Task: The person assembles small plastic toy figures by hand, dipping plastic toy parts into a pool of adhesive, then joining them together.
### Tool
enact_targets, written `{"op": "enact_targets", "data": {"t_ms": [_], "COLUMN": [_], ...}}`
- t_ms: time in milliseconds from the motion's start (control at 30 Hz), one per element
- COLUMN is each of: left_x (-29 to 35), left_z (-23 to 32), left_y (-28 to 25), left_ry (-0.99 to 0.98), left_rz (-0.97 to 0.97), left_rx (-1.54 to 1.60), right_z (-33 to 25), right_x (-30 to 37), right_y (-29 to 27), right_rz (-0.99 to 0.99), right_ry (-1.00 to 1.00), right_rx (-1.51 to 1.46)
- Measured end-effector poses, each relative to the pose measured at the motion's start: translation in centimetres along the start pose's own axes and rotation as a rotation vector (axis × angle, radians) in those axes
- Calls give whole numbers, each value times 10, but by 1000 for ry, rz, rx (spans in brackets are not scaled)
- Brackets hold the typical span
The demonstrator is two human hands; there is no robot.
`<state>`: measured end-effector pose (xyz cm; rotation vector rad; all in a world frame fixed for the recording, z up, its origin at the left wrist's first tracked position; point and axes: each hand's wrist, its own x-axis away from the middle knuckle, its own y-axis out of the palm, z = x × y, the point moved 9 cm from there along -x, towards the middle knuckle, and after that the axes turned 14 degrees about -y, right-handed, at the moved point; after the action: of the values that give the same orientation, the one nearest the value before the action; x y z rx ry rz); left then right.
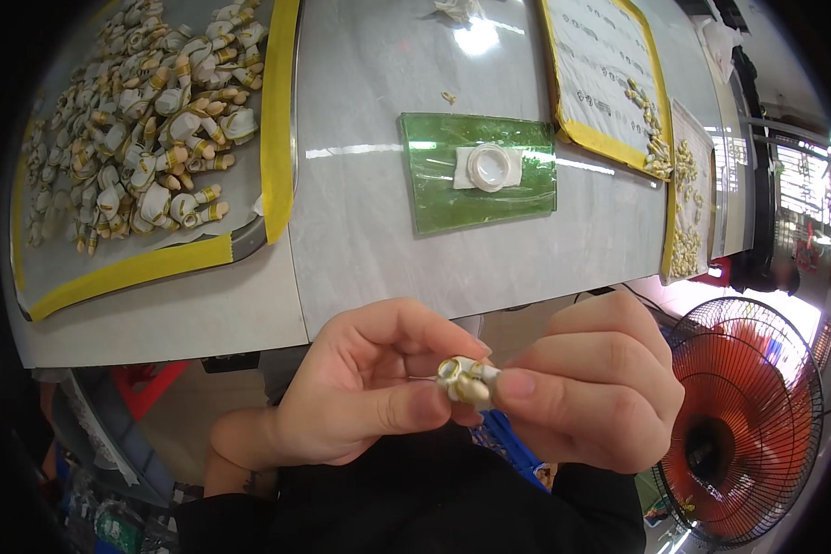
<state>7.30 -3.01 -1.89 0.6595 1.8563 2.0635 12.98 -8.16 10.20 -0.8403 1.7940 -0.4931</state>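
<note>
White-and-gold piece (471, 379), just below centre of the frame, held from both sides. Keep the thumb-and-finger pinch of the left hand (351, 374) light but steady; match with the closed pinch of the right hand (596, 388), ideally without twisting.

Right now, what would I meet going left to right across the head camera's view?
Yellow-edged tray of small pieces → left fingers → small white-and-gold piece → right fingers → large fan.
</note>
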Motion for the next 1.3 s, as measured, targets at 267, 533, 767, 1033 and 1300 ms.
{"op": "enact_targets", "data": {"t_ms": [267, 533, 767, 1033, 1300], "left_x": [14, 28, 31, 29, 27], "left_z": [27, 42, 42, 42, 41], "left_y": [11, 52, 61, 60, 58], "left_ry": [373, 706, 733, 723, 721], "left_rz": [250, 237, 276, 302, 290], "left_rx": [-509, -1291, -1382, -1399, -1384], "right_z": [-2, -8, -12, -11, -8], "right_x": [12, 12, 10, 12, 14], "right_y": [-2, 2, -2, -1, 0], "right_rz": [152, 112, 164, 197, 150], "right_ry": [25, -7, -38, -29, 14], "right_rx": [-176, -250, -269, -262, -302]}}
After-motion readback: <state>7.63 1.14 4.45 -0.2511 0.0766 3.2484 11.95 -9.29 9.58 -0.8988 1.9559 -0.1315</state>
